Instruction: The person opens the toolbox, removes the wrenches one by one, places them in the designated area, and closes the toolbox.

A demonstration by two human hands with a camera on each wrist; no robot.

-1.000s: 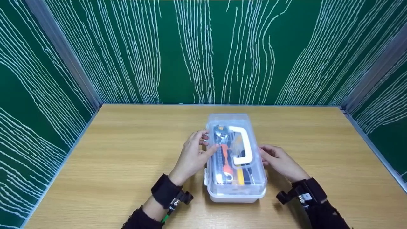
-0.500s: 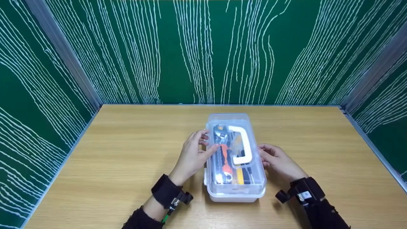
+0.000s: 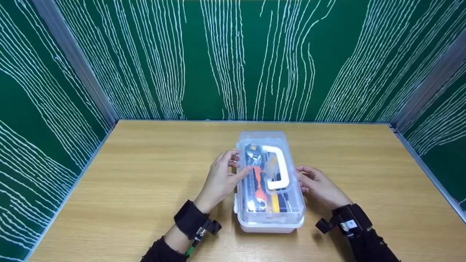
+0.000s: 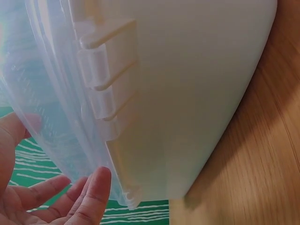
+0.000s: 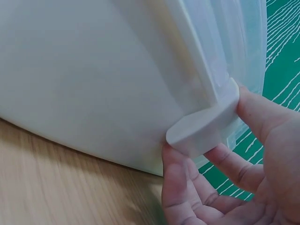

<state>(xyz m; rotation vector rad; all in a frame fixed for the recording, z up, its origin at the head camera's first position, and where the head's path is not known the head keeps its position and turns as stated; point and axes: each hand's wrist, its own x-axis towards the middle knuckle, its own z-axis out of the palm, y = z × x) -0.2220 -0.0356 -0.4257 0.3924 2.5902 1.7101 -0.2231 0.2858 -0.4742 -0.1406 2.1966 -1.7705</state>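
Observation:
A clear-lidded plastic toolbox [image 3: 267,218] stands on the table with its lid down. A white handle [image 3: 282,167] lies on the lid, and through the plastic I see an adjustable wrench [image 3: 253,154], an orange-and-black tool [image 3: 259,182] and a yellow piece [image 3: 275,202]. My left hand [image 3: 222,178] holds the lid's left edge, thumb on top and fingers along the hinge side. White hinges [image 4: 101,79] show in the left wrist view. At the opposite side, my right hand [image 3: 322,185] pinches a white latch [image 5: 204,124] between thumb and fingers, as the right wrist view shows.
The wooden table [image 3: 156,156] extends to both sides of the toolbox. Green panels [image 3: 251,58] with white wavy lines enclose its back and sides, joined by grey metal posts [image 3: 78,62]. Each wrist wears a black camera strap [image 3: 191,220].

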